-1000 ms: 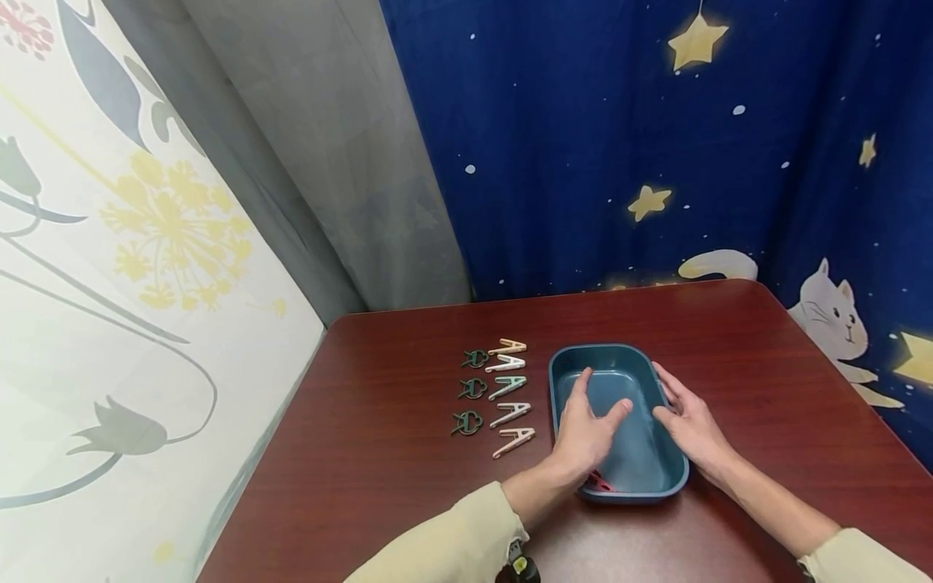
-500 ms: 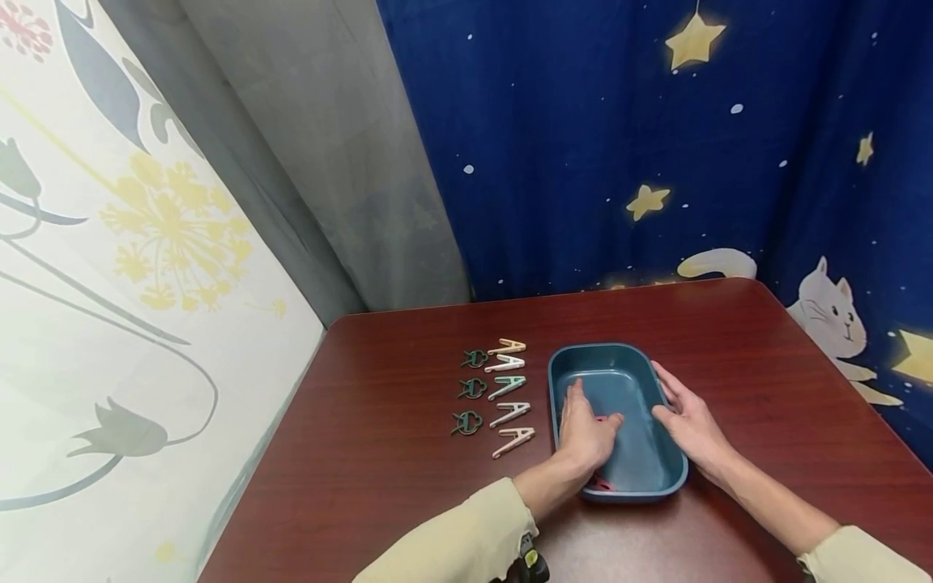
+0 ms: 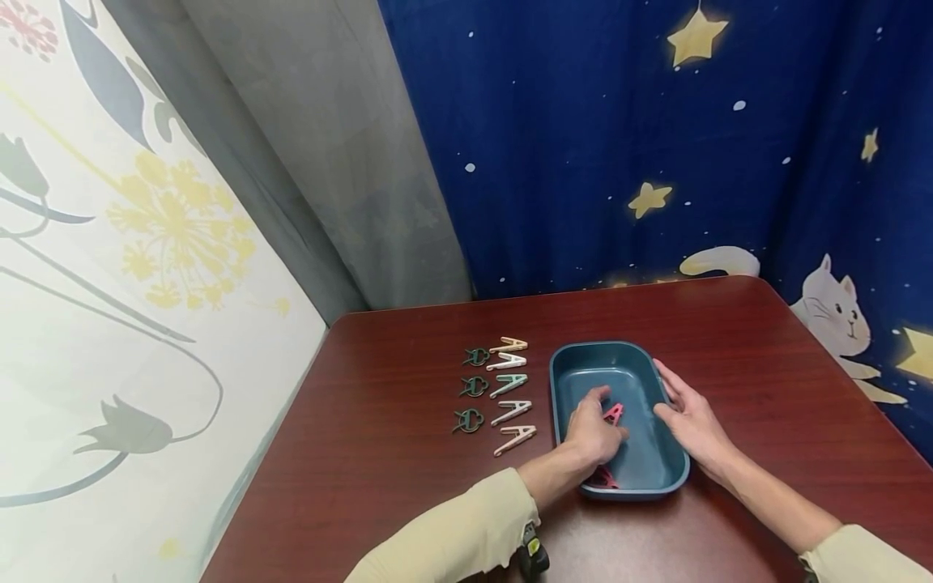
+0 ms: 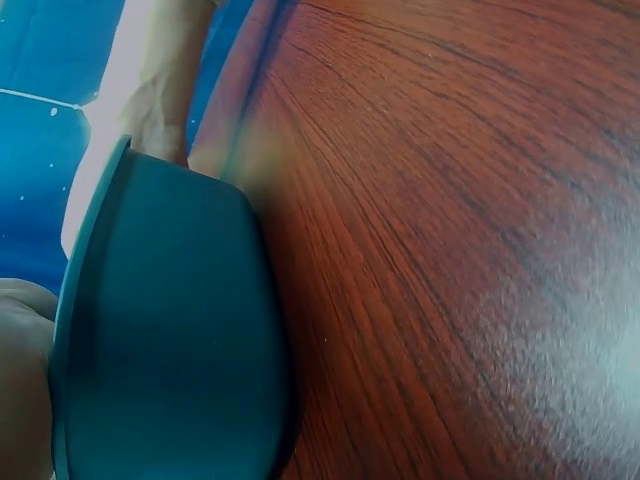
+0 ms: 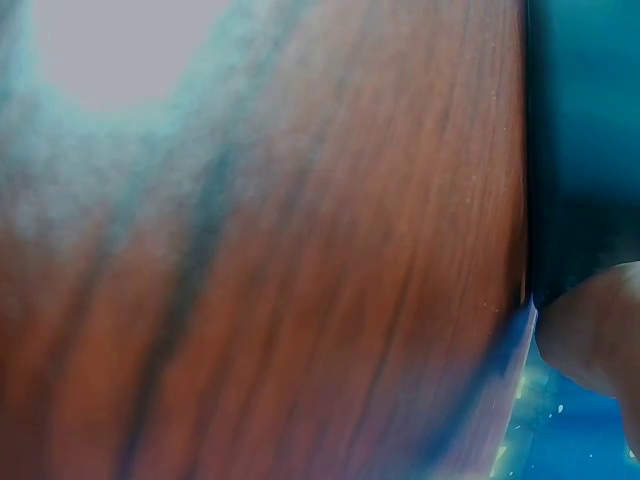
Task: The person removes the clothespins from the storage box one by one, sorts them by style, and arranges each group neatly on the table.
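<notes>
A blue-grey rectangular tray (image 3: 659,470) stands on the table. My left hand (image 3: 594,433) reaches down inside it, fingers bent, with a pink clothespin (image 3: 615,413) showing between fingers and thumb; the pin's lower part is hidden by the hand. More red-pink clothespins (image 3: 603,479) lie in the near left corner, partly under my wrist. My right hand (image 3: 692,425) grips the right wall, thumb at the inner side and fingers outside. The left wrist view shows the tray's outer wall (image 4: 180,330), and a right-hand finger (image 5: 590,330) appears against the tray in the right wrist view.
Left of the tray, several pale clothespins (image 3: 512,411) form a column on the dark red table (image 3: 394,486). Beside them lie three dark green clips (image 3: 468,420). A patterned wall (image 3: 146,364) borders the left, and a blue starry curtain (image 3: 583,162) hangs behind.
My left hand has sunk lower in the tray and its fingers have drawn in, so the pink clothespin now shows between fingers and thumb. The right hand keeps its grip on the tray.
</notes>
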Demonstrator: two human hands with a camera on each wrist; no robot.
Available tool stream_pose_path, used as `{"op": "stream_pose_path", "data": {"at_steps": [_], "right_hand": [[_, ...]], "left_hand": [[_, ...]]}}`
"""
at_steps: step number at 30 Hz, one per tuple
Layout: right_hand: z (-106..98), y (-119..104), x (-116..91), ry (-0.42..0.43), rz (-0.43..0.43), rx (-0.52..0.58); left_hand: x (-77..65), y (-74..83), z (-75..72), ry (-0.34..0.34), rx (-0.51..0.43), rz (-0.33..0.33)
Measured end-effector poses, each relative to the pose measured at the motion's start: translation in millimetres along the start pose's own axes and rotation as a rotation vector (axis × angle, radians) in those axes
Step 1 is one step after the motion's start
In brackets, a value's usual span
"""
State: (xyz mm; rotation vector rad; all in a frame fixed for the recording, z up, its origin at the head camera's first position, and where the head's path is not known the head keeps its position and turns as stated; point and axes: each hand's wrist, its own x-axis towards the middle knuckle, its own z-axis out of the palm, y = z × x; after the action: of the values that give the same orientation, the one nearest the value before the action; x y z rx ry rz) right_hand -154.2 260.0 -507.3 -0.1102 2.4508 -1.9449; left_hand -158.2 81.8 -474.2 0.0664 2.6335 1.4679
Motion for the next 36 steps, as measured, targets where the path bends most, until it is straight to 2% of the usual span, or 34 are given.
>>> {"op": "stream_pose_path", "data": {"at_steps": [5, 12, 16, 26, 36], "right_hand": [[0.0, -1.4, -0.7, -0.002, 0.007, 0.001], [-0.3, 0.9, 0.4, 0.01, 0.005, -0.022], [1.2, 1.1, 0.1, 0.014, 0.001, -0.031], [2.2, 2.2, 0.1, 0.009, -0.002, -0.015], [1.7, 3.6, -0.1, 0.011, -0.013, -0.009]], "left_hand": [[2.0, -1.3, 0.8, -0.014, 0.075, 0.056], [13.1, -4.9, -5.1, -0.097, 0.308, 0.207], [19.0, -8.2, -7.7, -0.114, 0.358, 0.249], [20.0, -9.8, -6.2, -0.151, 0.346, 0.285], [17.7, -5.7, -7.3, -0.133, 0.129, 0.233]]}}
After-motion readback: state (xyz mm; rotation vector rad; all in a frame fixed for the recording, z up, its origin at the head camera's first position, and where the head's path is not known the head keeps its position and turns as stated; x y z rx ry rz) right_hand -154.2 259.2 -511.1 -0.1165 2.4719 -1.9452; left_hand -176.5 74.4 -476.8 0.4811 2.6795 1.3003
